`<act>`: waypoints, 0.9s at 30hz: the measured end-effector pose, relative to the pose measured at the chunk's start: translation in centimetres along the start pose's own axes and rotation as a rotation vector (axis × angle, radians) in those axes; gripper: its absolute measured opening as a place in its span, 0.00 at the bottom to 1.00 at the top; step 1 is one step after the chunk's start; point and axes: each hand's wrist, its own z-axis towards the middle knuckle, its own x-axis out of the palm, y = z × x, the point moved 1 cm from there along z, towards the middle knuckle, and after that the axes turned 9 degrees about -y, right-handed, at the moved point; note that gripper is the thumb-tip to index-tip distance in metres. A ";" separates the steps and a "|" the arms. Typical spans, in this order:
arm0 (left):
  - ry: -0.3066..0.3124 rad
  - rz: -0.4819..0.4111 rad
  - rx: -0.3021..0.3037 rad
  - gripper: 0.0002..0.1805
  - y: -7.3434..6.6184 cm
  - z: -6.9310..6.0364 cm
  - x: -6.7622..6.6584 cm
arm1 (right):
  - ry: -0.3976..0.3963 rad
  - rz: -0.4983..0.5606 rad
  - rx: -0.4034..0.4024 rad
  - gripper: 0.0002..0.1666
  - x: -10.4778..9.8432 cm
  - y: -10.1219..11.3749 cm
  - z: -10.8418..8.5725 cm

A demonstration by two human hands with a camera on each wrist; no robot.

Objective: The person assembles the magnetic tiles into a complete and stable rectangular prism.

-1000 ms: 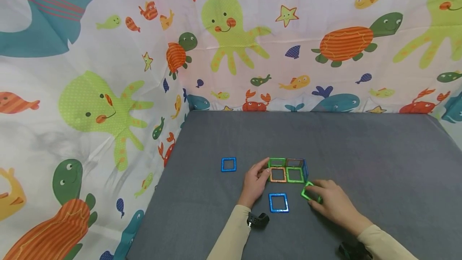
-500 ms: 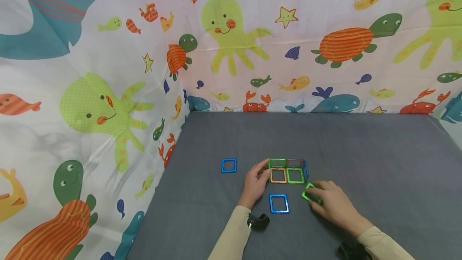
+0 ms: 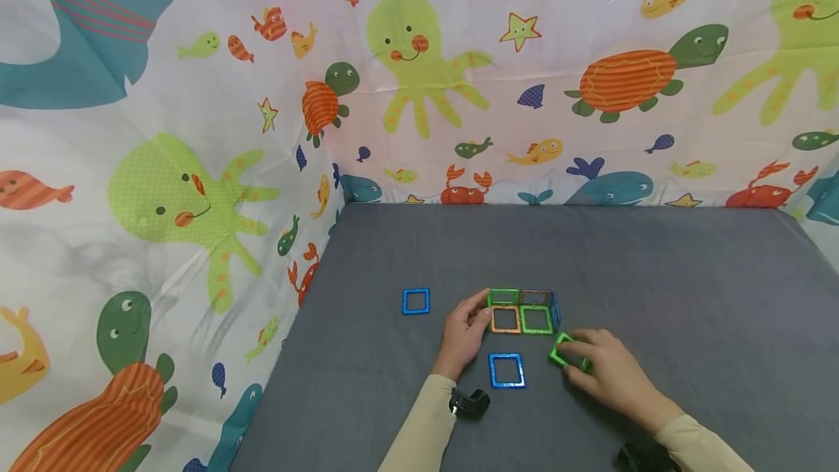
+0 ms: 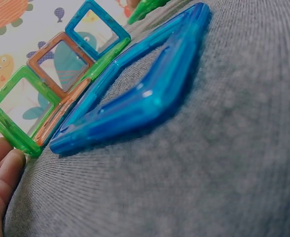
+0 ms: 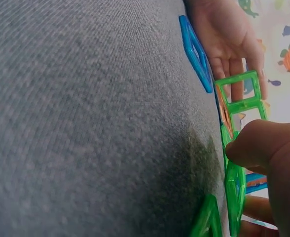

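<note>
In the head view, my left hand rests beside a low structure of square magnetic tiles, its fairly straight fingers touching the green left wall. The structure has an orange floor tile and a green floor tile. Green, brownish-orange and blue tiles stand upright at its back and right. Near its front right corner, my right hand pinches a green square tile between thumb and fingers, tilted. Another green piece shows low in the right wrist view; whether it is a separate tile I cannot tell.
A blue square tile lies flat in front of the structure, between the hands. A second blue tile lies to the left. The grey tabletop meets a patterned sea-animal cloth at the back and left.
The right hand and its green tile have shifted very slightly to the right. The left hand stays at the structure's left side.
</note>
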 end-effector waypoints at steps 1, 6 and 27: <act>-0.001 0.001 0.002 0.22 0.0 0.0 0.0 | -0.008 0.001 0.002 0.20 -0.1 0.0 0.0; 0.002 0.001 0.009 0.22 -0.1 0.0 0.0 | -0.056 0.010 -0.003 0.20 -0.4 0.0 -0.1; -0.003 -0.004 0.023 0.22 -0.3 -0.2 -0.2 | -0.146 0.070 -0.112 0.24 -2.2 0.4 2.4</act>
